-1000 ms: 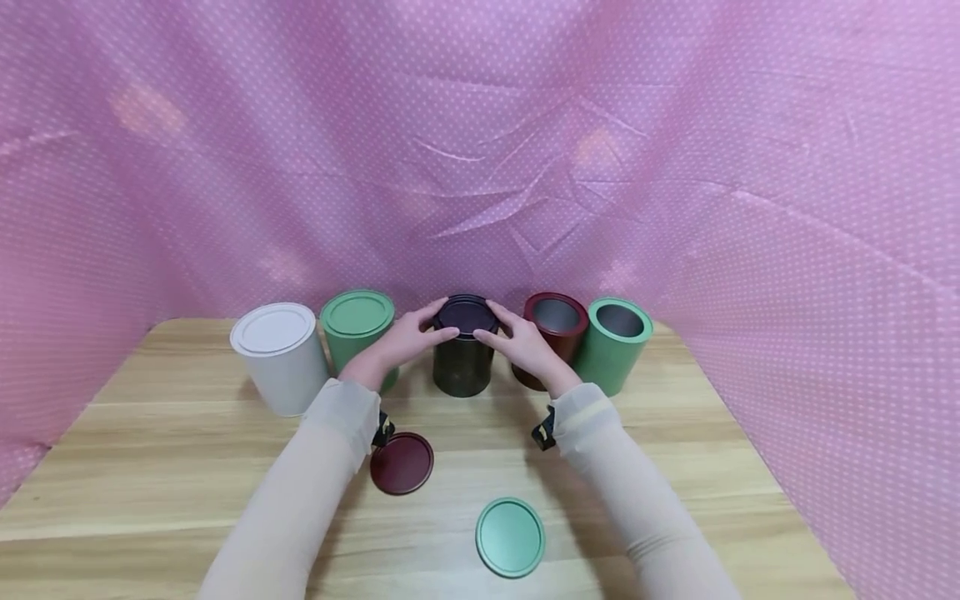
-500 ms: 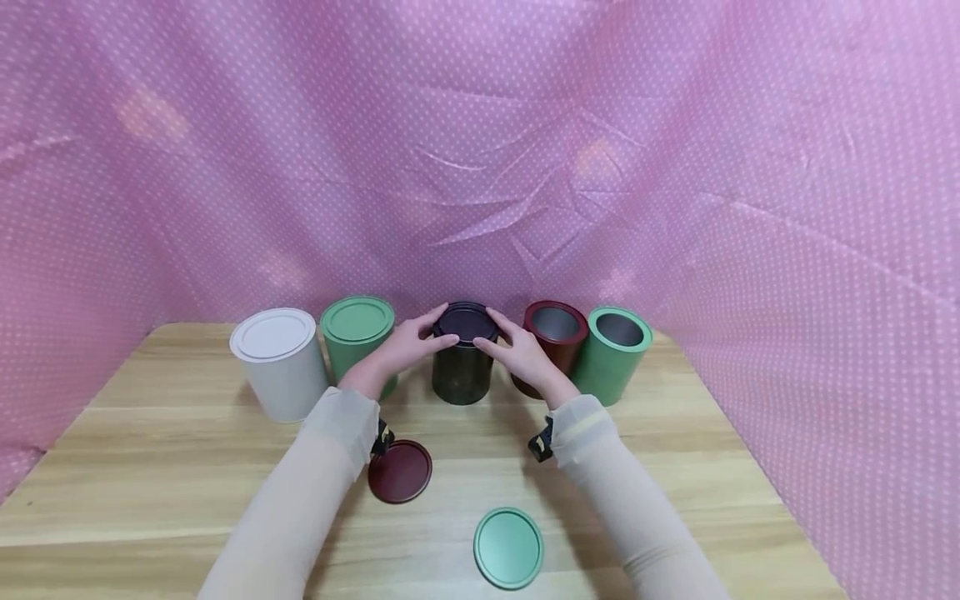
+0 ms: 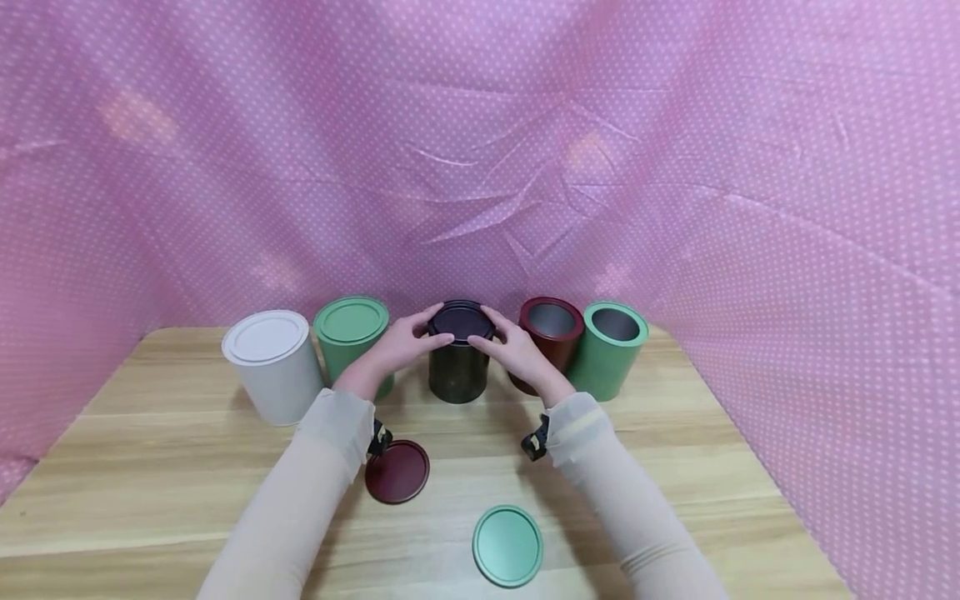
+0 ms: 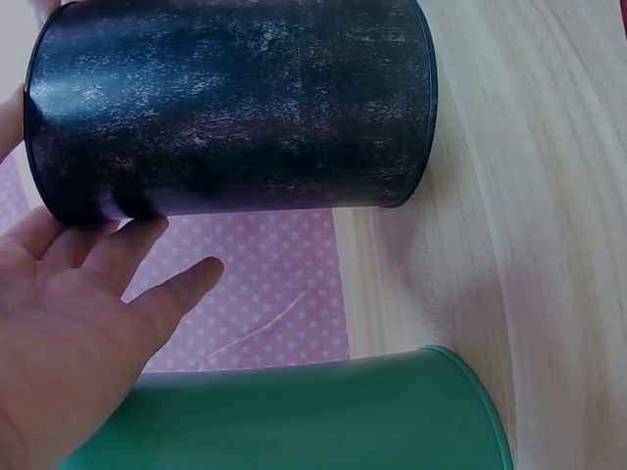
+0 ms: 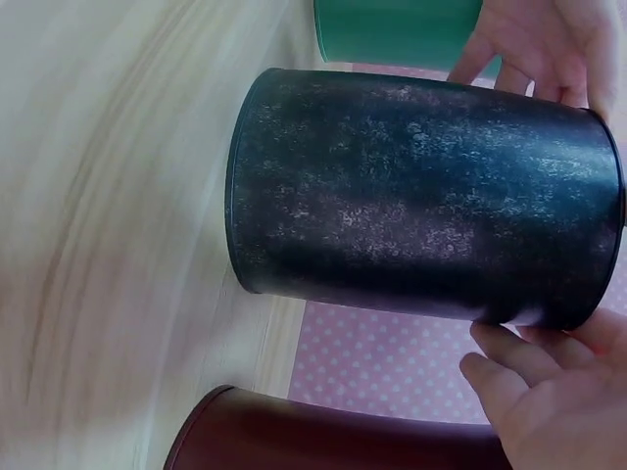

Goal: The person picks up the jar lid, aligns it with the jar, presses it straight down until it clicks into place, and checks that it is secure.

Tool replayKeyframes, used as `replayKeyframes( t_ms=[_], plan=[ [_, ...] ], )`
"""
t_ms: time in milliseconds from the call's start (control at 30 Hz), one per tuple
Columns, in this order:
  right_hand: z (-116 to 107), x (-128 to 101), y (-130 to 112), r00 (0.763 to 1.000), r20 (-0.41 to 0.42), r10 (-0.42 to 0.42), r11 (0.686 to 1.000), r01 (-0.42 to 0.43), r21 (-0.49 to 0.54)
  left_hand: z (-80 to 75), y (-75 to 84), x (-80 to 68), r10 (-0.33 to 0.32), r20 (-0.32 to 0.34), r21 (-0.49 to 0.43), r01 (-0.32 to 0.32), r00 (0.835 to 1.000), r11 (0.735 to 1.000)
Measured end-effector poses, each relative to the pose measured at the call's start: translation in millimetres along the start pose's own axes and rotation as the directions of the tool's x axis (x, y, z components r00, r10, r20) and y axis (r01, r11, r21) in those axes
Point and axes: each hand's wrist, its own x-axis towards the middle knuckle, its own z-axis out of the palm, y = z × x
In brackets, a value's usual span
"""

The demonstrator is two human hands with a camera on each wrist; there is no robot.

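A black can (image 3: 459,375) with its black lid (image 3: 462,321) on top stands upright at the table's back middle. Around its top my left hand (image 3: 401,343) and right hand (image 3: 520,348) curve from either side, thumbs at the front of the rim, other fingers reaching behind. In the left wrist view, fingertips of the left hand (image 4: 88,304) lie against the wall of the black can (image 4: 235,108) near its top end. The right wrist view has the right hand (image 5: 558,392) touching the opposite side of the black can (image 5: 421,196).
Left of it stand a lidded green can (image 3: 352,346) and a lidded white can (image 3: 281,383). To the right are an uncovered dark red can (image 3: 555,342) and an uncovered green can (image 3: 607,367). A dark red lid (image 3: 397,472) and a green lid (image 3: 507,546) lie nearer.
Both hands keep their place around the top of the black can. The head view has shifted slightly; the cans and loose lids stay where they were.
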Motion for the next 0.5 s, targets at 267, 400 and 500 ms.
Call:
replayKeyframes(
  t_ms=[267,400,500],
  plan=[
    [2.3,-0.9,-2.2,0.999,-0.015,0.04,0.997,-0.039,0.067,-1.4,1.8,0.7,0.007,-0.004,0.008,-0.007,1.0,1.0],
    [4.2,-2.6,-2.2,0.998,-0.001,0.07,0.994,-0.069,0.083,0.2,2.2,-1.0,-0.027,-0.003,-0.015,0.027,1.0,1.0],
    [4.5,-1.8,-4.6,0.996,0.001,0.085,0.994,-0.085,0.069,-1.7,3.4,0.2,-0.032,-0.002,-0.021,0.032,0.999,0.999]
  ],
)
